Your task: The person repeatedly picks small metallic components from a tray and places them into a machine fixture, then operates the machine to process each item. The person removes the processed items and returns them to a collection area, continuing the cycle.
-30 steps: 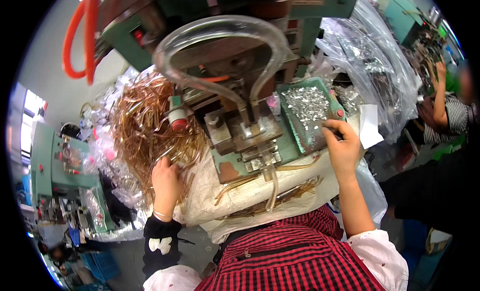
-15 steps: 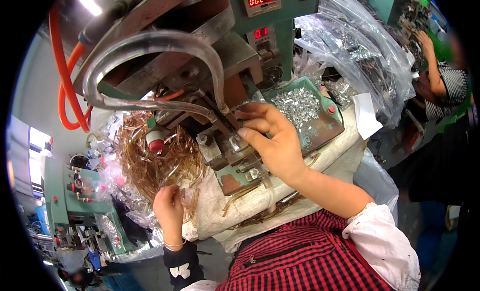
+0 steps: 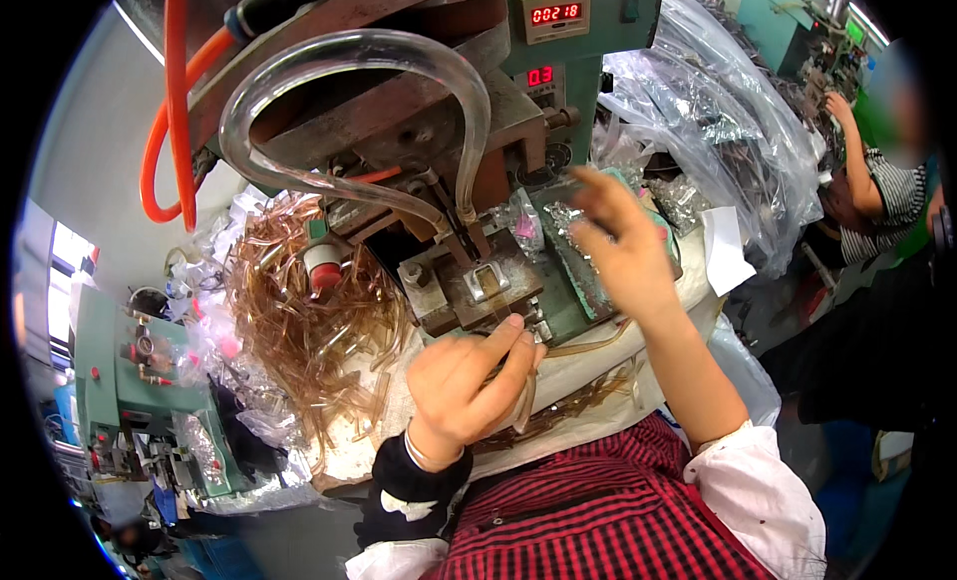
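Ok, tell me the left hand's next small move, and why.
Probably slide the amber strip forward onto the metal die: the left hand pinches it just below the press, the die looks bare, and the right hand hovers over the parts tray.

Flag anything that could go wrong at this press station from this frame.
The left hand holds an amber strip right at the metal die block; fingertips could be pinched if the press cycles. The right hand hovers over the tray of small silvery parts and could knock some off. The loose pile of amber strips crowds the red button.
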Demonstrator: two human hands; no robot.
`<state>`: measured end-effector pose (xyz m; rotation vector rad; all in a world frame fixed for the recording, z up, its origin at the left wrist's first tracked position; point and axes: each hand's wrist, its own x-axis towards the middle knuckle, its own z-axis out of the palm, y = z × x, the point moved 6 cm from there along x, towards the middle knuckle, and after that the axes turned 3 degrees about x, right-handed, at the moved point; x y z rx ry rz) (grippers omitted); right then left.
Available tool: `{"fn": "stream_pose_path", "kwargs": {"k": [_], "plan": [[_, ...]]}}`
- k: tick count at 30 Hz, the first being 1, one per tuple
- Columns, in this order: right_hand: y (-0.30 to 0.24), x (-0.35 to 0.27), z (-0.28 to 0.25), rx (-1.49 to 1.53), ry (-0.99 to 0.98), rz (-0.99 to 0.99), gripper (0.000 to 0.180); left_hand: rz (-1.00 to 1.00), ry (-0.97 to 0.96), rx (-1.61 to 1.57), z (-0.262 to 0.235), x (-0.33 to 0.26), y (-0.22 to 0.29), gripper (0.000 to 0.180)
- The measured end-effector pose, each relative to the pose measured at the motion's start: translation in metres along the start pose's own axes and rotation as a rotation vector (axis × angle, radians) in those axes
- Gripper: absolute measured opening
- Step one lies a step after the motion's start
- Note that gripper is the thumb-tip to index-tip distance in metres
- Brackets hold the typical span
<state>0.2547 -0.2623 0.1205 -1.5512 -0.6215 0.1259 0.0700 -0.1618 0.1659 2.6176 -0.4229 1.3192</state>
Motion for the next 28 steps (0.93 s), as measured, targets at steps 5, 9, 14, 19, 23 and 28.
{"fn": "stream_pose_path", "kwargs": {"k": [5,9,14,19,23,28], "plan": [[0.094,-0.002,-0.082,-0.088,0.327,-0.021,0.04,0.063,0.049,-0.024,0.01,-0.002,-0.005,0.031],[0.065,-0.033,-0.07,-0.556,0.164,-0.058,0.018,0.08,0.064,0.02,0.012,-0.006,-0.007,0.022],[0.068,-0.032,-0.053,-0.878,0.033,-0.244,0.012,-0.071,0.027,-0.025,0.005,-0.013,-0.002,0.031],[0.086,-0.035,-0.057,-0.83,0.121,-0.187,0.01,-0.181,-0.017,0.129,-0.046,-0.058,0.007,0.03],[0.076,-0.033,-0.054,-0.547,0.16,-0.03,0.014,-0.595,0.125,0.533,-0.129,-0.114,-0.04,0.014],[0.068,-0.015,-0.032,-0.584,0.062,-0.327,0.03,-0.788,-0.399,0.652,-0.145,-0.181,-0.09,0.016]]}}
